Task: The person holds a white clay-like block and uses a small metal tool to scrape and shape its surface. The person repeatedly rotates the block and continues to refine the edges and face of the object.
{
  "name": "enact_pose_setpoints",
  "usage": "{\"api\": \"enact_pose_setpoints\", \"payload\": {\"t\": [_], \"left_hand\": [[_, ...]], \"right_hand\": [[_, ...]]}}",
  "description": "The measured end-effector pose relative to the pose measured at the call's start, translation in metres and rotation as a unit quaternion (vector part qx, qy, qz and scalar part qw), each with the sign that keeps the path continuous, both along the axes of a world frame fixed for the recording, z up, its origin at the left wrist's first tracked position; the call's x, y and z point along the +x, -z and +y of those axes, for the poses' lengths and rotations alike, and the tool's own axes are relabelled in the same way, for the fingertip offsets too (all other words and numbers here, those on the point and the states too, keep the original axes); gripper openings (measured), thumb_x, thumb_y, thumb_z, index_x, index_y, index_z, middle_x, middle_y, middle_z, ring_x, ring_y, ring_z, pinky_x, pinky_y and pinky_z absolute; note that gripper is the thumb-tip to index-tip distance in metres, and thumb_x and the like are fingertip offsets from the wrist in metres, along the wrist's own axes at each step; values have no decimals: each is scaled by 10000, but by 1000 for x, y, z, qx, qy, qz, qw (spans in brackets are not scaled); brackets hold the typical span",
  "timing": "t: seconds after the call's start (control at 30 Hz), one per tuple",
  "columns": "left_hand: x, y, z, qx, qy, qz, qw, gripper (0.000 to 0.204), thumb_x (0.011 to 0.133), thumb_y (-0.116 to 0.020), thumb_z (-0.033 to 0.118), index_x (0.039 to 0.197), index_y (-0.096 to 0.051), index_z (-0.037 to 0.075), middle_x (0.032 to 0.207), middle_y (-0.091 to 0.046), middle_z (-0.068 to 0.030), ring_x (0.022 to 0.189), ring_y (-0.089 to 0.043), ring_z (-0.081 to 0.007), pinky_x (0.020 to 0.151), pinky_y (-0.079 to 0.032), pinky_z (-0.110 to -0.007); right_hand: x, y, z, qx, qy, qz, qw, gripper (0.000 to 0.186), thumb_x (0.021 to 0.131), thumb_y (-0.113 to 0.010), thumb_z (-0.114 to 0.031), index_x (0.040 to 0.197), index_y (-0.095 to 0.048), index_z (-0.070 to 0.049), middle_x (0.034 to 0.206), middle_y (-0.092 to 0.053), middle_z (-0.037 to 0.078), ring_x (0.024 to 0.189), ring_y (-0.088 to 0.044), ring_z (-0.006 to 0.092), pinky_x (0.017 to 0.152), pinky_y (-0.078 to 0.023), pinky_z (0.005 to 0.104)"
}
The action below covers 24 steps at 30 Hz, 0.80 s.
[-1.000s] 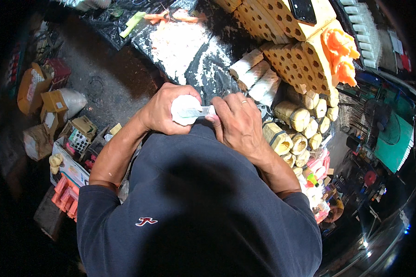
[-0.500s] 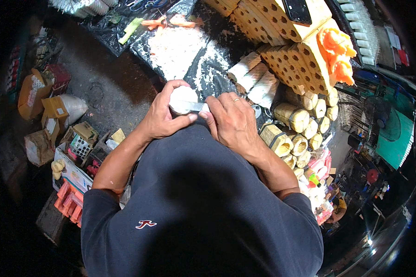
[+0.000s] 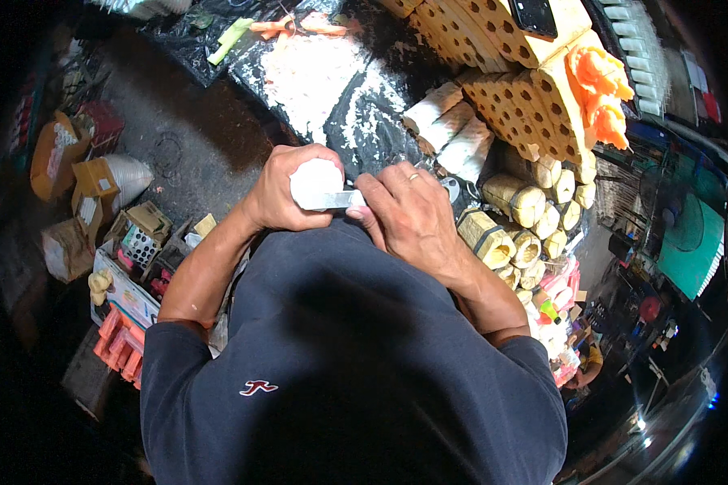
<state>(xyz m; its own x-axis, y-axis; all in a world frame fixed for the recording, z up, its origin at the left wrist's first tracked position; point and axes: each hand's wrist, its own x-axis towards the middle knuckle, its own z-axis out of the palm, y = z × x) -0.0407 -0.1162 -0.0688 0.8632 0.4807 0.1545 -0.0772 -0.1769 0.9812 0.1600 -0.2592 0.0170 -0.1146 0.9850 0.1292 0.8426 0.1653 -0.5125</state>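
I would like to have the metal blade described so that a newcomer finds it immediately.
Start from the dark shirt filling the lower middle. Just above its upper edge, the right grip holds the metal blade, which lies across the white lump in the left grip. It is the thin, straight, grey strip, unlike the rounded white lump.

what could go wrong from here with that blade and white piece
The blade might slip off the white piece and cut the left hand curled around it. The right hand grips right at the blade's end, so that grip could slide onto the metal.
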Motion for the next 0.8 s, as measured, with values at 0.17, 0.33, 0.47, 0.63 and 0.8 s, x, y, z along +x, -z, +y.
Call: {"api": "enact_pose_setpoints", "payload": {"t": [0.17, 0.33, 0.47, 0.63, 0.8], "left_hand": [[-2, -6, 4, -2, 38, 28, 999, 467, 628, -888, 114, 1051, -724, 4, 919, -771, -105, 819, -775, -213, 771, -600, -339], [0, -7, 6, 6, 53, 16, 998, 455, 624, -880, 113, 1041, -730, 9, 906, -762, -112, 799, -769, -230, 761, -598, -344], [3, -8, 7, 6, 76, -1, 997, 449, 622, -878, 110, 1035, -729, 14, 908, -757, -111, 791, -766, -243, 757, -598, -352], [5, -16, 14, 34, 128, 33, 991, 477, 629, -884, 120, 1066, -721, 18, 924, -757, -124, 810, -774, -289, 760, -599, -371], [10, -19, 19, 45, 153, -11, 987, 508, 635, -903, 140, 1089, -709, 17, 927, -754, -135, 821, -776, -331, 753, -596, -395]], "right_hand": [[0, 0, 3, -8, 35, -16, 999, 291, 944, -794, -273, 1101, -717, -41, 914, -598, 101, 857, -616, 289, 733, -473, 430], [10, 1, 2, 4, 10, 16, 1000, 307, 920, -820, -223, 1136, -714, -32, 902, -592, 106, 816, -605, 298, 717, -487, 432], [15, -2, 2, 1, -22, 8, 1000, 306, 917, -819, -218, 1142, -714, -39, 908, -587, 104, 824, -604, 302, 734, -489, 435], [16, 1, 11, 14, -4, 0, 1000, 305, 924, -809, -254, 1122, -716, -41, 914, -587, 107, 848, -610, 300, 759, -490, 438], [29, -2, 15, -9, -64, 26, 998, 296, 932, -801, -244, 1125, -720, -35, 928, -600, 110, 852, -608, 305, 762, -496, 439]]}}
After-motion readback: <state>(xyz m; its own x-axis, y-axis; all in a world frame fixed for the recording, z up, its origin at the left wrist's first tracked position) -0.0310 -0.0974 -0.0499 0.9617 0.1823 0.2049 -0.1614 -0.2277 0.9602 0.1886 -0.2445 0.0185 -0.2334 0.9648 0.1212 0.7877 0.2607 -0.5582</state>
